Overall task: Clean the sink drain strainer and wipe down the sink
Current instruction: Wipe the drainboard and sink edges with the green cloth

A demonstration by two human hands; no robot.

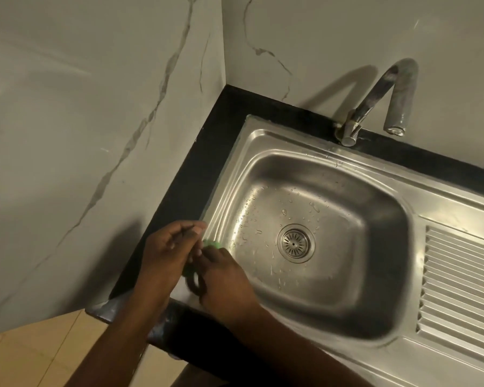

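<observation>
The steel sink (347, 303) has water drops in its basin, and the round drain strainer (296, 243) sits in the drain hole. Over the sink's front left rim my two hands meet. My left hand (166, 254) has its fingers curled and my right hand (225, 282) reaches in from the right. Both pinch a small green scrub pad (211, 243), mostly hidden by the fingers. A dark ring-shaped thing (194, 281) shows between the hands just below the pad; I cannot tell what it is.
A chrome tap (386, 99) stands at the sink's back edge, its spout over the rim. A ribbed drainboard (458, 289) lies right of the basin. Black countertop (204, 152) frames the sink, with marble walls behind and left. Tan floor tiles (39, 350) show at lower left.
</observation>
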